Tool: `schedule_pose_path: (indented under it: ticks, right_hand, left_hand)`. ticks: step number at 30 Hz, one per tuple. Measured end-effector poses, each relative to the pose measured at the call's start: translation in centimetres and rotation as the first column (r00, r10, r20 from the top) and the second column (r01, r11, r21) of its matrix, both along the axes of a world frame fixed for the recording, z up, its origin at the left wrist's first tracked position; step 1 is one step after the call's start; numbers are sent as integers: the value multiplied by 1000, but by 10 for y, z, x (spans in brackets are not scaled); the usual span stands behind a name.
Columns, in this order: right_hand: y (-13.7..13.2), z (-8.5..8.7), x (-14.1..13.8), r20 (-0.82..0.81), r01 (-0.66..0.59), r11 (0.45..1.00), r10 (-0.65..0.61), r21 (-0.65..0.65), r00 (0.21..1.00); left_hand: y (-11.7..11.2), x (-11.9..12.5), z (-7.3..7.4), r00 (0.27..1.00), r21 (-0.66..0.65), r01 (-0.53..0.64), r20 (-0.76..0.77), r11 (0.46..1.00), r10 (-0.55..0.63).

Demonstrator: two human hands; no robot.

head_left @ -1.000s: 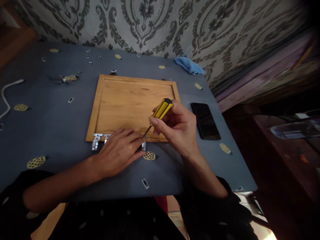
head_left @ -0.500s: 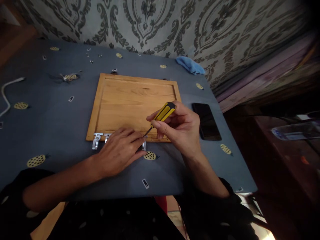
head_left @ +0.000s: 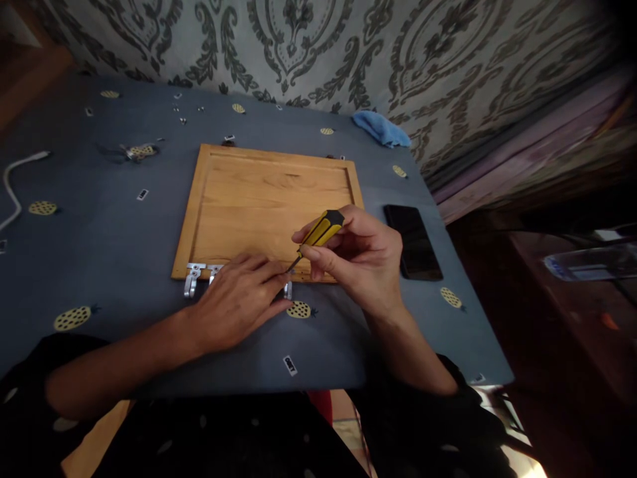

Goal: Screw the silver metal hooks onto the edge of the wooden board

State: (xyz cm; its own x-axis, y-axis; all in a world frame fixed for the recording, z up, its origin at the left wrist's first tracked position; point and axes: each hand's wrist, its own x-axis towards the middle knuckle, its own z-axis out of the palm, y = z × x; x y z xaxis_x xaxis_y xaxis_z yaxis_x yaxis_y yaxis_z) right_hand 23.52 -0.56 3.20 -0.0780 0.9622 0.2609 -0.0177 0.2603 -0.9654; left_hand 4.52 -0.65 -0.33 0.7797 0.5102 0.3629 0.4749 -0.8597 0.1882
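While the right hand [head_left: 365, 262] closes its thumb and fingers around the yellow-and-black handle, the screwdriver [head_left: 322, 229] stands tilted over the near edge of the wooden board [head_left: 271, 192]. Its long axis runs on a slant, from the butt of the handle, high and to the right, down to the thin dark shaft at the lower left. The tip points down and left, toward the person, and meets the board's near rail right at the fingertips of the left hand [head_left: 239, 302]. The handle leans away from the person's body and toward the wall.

The left hand lies palm down with its fingers stretched out almost flat. They rest across the board's near edge and the tablecloth [head_left: 99, 239], and they grasp nothing that can be seen. They cover most of a small metal fitting [head_left: 287, 290] that peeps out beside the fingertips. How it is fixed there cannot be told.

Two more metal hooks [head_left: 192, 279] hang off the same edge, to the left of that hand. The board lies flat on the blue cloth with its long side toward the person. A dark phone [head_left: 412, 240] lies just beside the board on the right, with its long axis running away from the person. A blue rag [head_left: 381, 127] sits at the far edge by the patterned wall. A white cable [head_left: 14, 186] curls at the far left.
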Motion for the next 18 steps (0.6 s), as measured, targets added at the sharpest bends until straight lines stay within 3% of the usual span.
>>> schedule_pose_path:
  ticks: [8,18]
  right_hand:
    - [0,2,-2,-28,247,957,-245,155,969]
    - [4,-7,-2,29,165,981,-169,105,985]
  left_hand:
    - [1,0,1,1000,-33,13,9,999,-13]
    - [0,0,1,1000,-29,8,19,1000,-8]
